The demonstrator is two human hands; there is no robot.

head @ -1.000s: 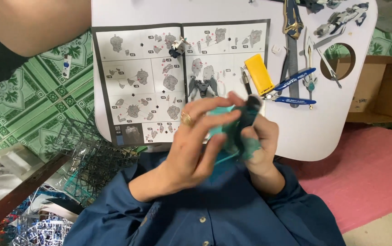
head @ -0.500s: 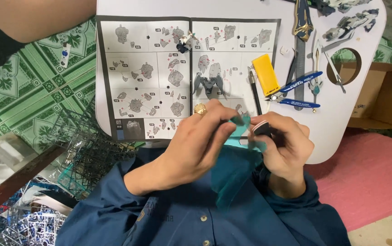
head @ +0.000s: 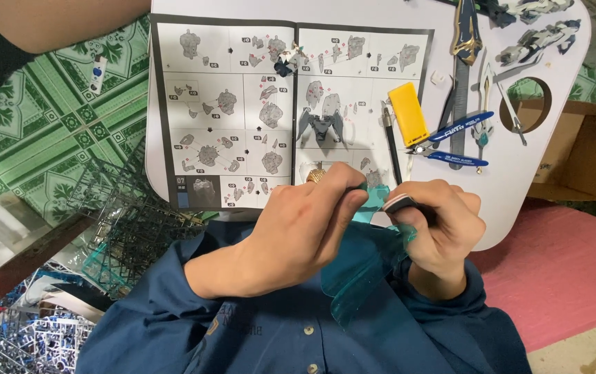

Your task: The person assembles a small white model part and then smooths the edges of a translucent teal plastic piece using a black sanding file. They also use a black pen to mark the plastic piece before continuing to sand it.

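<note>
The person sits with both hands raised just off the near edge of the white lap table (head: pixel 533 173), working a clear teal plastic piece (head: pixel 364 273) between them. The left hand (head: pixel 291 232), a gold ring on one finger, is closed around the top of that piece, thumb and fingers pinched tight on it. The right hand (head: pixel 443 225) is curled shut around a small dark flat tool (head: pixel 402 203), most likely a sanding stick or file, its end laid against the teal edge. It looks like clean-up of a cut part: smoothing a nub. That calls for short, light strokes, since the teal plastic appears thin, glossy and easily scuffed.

The piece hangs down over the dark blue shirt (head: pixel 277 332), translucent and curved like a shell or wing panel. Behind the hands lies an open instruction booklet (head: pixel 242 111), matte paper with grey diagrams. To the right of it sit a yellow rectangular block (head: pixel 409 114), a thin black pen-like knife (head: pixel 390 142) and blue-handled nippers (head: pixel 457 142). Empty wiry sprue frames (head: pixel 139 221) are piled at the person's left over green patterned floor tiles (head: pixel 35 125).
</note>
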